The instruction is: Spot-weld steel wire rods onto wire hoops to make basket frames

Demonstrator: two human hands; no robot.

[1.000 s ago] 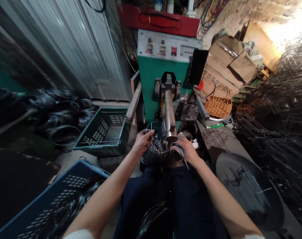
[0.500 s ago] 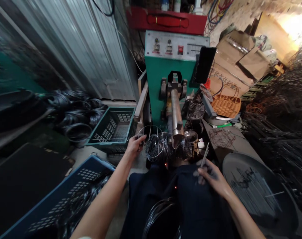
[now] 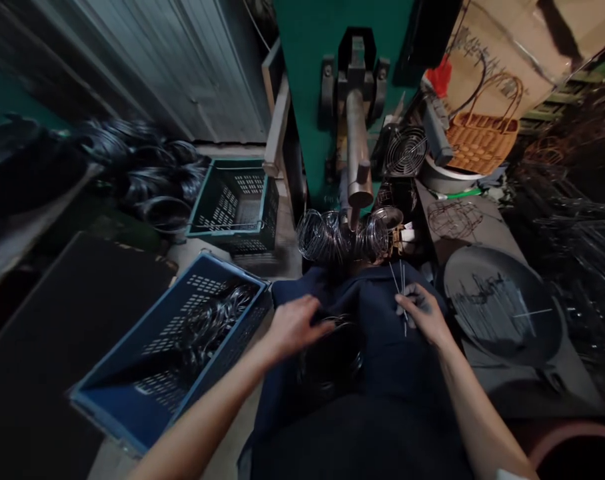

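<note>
My left hand [image 3: 297,327] hovers over my lap at the near side of a bundle of wire rings [image 3: 355,363]. Its thumb is spread from the fingers and nothing shows in its grasp. Between thumb and fingers, my right hand [image 3: 423,313] pinches a few thin metal rods [image 3: 395,279], which point up and fan apart slightly. Ahead of my knees, shiny wire rings [image 3: 327,235] hang in a cluster beneath the machine's thick metal arm [image 3: 357,140]. Dark fabric [image 3: 382,373] covers my lap.
At left stands a blue crate [image 3: 157,407] with wire pieces inside, and behind it a green crate [image 3: 232,230]. A round dark pan [image 3: 507,260] holding thin rods lies at right. Farther back are a wicker basket [image 3: 482,143] and the green machine body [image 3: 302,80].
My left hand has let go of a wire ring near the machine and come back over my lap. My right hand still holds the rods. The view has tilted downward.
</note>
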